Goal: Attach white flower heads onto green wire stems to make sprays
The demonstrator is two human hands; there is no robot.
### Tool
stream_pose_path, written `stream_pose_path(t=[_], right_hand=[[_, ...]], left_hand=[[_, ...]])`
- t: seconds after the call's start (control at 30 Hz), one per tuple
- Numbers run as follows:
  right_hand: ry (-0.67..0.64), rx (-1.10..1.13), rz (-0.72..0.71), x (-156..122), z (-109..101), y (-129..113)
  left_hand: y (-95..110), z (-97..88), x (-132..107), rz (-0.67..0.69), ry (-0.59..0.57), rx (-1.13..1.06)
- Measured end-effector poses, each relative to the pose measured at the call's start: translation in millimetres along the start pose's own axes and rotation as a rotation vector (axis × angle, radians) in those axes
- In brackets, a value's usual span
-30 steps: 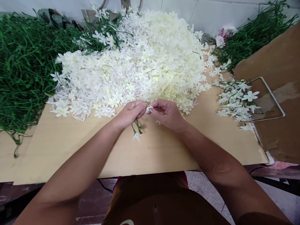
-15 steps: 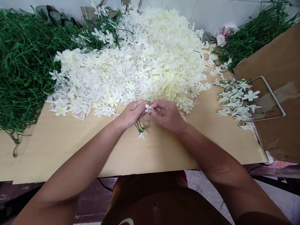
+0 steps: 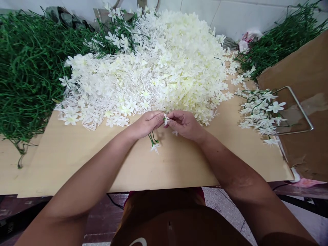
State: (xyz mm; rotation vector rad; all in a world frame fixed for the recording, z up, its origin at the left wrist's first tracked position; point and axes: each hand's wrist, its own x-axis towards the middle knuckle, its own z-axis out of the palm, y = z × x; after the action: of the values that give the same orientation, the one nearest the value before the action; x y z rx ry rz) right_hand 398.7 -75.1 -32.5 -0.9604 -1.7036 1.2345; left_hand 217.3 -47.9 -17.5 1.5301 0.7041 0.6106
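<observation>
My left hand (image 3: pixel 145 124) pinches a thin green stem sprig (image 3: pixel 153 138) that hangs below it, with a small white flower (image 3: pixel 154 148) at its lower end. My right hand (image 3: pixel 185 124) pinches a small white flower piece (image 3: pixel 166 119) right against the left fingertips. Both hands meet above the tan board (image 3: pixel 77 160), just in front of a large heap of white and cream artificial flowers (image 3: pixel 153 68).
Piles of green plastic stems lie at the left (image 3: pixel 23 78) and the far right (image 3: pixel 276 44). A bunch of assembled flower sprigs (image 3: pixel 258 111) lies at the right beside a cardboard sheet (image 3: pixel 304 78) bearing a metal wire handle (image 3: pixel 299 106).
The hands have stayed together, with only slight finger motion at the flower piece. The hanging sprig has swung a little. The view has shifted slightly.
</observation>
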Motion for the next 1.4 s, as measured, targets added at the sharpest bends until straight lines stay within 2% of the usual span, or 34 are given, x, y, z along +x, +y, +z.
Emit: stream_pose_path(t=[0.5, 1.1, 1.27, 1.4], right_hand=[[0.090, 0.260, 0.164, 5, 4, 0], [0.209, 0.264, 0.241, 5, 10, -1], [0.176, 0.324, 0.253, 8, 8, -2], [0.178, 0.330, 0.264, 8, 8, -3]], left_hand=[[3, 1.7, 2, -0.006, 0.024, 0.047], [-6, 3.6, 2, -0.009, 0.058, 0.171], [-5, 2.0, 2, 0.001, 0.039, 0.143], [-5, 1.8, 2, -0.014, 0.068, 0.152]])
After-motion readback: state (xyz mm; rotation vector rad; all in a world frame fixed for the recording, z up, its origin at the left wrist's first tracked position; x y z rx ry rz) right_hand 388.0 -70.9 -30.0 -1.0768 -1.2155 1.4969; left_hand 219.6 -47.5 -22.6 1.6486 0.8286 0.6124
